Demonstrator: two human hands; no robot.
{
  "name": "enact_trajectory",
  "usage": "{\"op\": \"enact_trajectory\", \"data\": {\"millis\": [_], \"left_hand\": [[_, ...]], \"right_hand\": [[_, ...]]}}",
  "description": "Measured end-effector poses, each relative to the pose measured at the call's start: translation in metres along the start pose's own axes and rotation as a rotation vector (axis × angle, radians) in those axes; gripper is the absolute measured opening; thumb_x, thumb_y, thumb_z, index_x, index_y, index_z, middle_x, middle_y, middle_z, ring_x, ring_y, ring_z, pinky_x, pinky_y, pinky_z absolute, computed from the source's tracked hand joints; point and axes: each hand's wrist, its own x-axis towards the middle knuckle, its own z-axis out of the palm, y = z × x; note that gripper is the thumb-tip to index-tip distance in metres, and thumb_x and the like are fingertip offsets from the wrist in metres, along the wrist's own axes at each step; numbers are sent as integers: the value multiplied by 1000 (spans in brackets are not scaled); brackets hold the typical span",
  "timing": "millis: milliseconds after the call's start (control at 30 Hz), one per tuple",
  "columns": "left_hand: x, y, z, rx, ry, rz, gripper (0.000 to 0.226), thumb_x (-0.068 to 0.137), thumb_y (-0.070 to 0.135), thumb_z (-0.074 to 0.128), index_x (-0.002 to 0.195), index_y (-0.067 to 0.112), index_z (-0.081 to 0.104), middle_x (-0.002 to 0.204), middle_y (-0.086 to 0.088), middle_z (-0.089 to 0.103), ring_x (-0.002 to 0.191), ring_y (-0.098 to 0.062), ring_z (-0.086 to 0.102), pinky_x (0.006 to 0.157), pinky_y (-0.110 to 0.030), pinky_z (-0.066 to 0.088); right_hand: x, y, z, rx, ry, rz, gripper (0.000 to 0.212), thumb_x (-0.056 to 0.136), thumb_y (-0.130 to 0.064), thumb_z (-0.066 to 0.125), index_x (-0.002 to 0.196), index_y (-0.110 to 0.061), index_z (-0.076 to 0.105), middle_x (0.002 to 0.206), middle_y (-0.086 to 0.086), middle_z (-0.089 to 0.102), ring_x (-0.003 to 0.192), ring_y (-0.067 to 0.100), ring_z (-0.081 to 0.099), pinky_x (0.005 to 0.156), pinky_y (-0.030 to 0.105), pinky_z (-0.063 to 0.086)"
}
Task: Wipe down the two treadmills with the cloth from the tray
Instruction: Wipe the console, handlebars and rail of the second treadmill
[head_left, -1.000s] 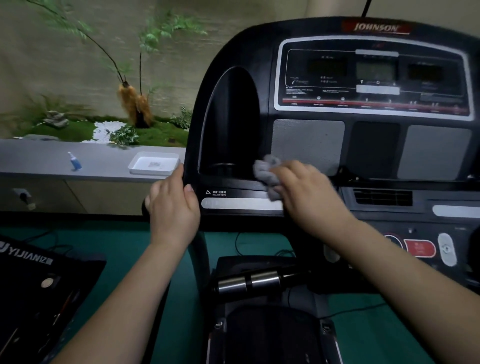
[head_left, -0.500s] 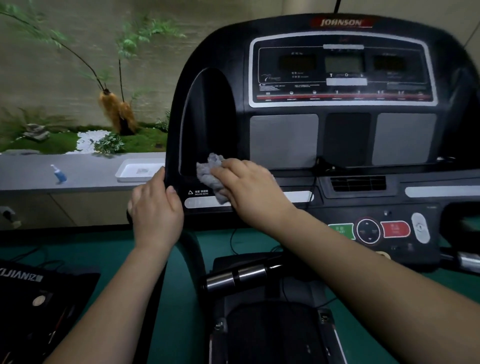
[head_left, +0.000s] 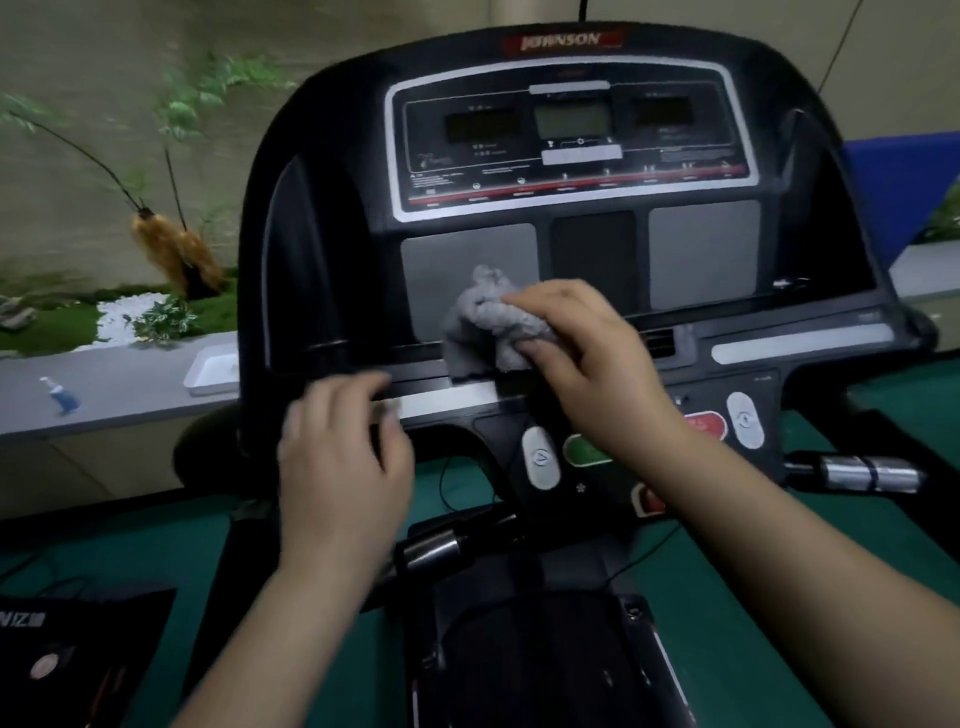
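Right hand: clenched around a crumpled grey cloth, pressing it against the lower edge of the treadmill console, over the left grey panel.
Left hand: blurred, fingers loosely curled and holding nothing, hovering at the console's lower left beside a pale strip.
Console buttons: green and red ones partly hidden under the right wrist.
Tray: white, on the grey tabletop behind the console's left edge.
Spray bottle: blue, farther left on the tabletop.
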Motion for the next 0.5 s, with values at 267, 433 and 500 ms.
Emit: {"op": "enact_trajectory", "data": {"millis": [267,433,500], "left_hand": [[-74,97,64,-27,-185,261,32,84,32,54,113,20,63,119,1,54,113,-22,44,97,-37,30],[-75,149,103,76,-226,223,46,87,39,50,130,23,52,142,-4,42,130,-27,35,108,-44,20],[-74,161,117,113,-212,126,47,88,40,47,132,25,51,145,-4,40,131,-26,31,109,-45,18]], "right_hand": [[-72,75,-136,-222,165,186,34,86,-6,56,120,-10,63,114,-1,58,109,10,53,100,15,36],[-140,134,-175,-424,151,363,33,85,-10,53,117,-6,64,112,9,60,107,19,52,99,12,32],[-160,148,-166,-460,44,372,33,83,-11,52,113,-8,67,108,15,62,103,24,54,96,16,32]]}}
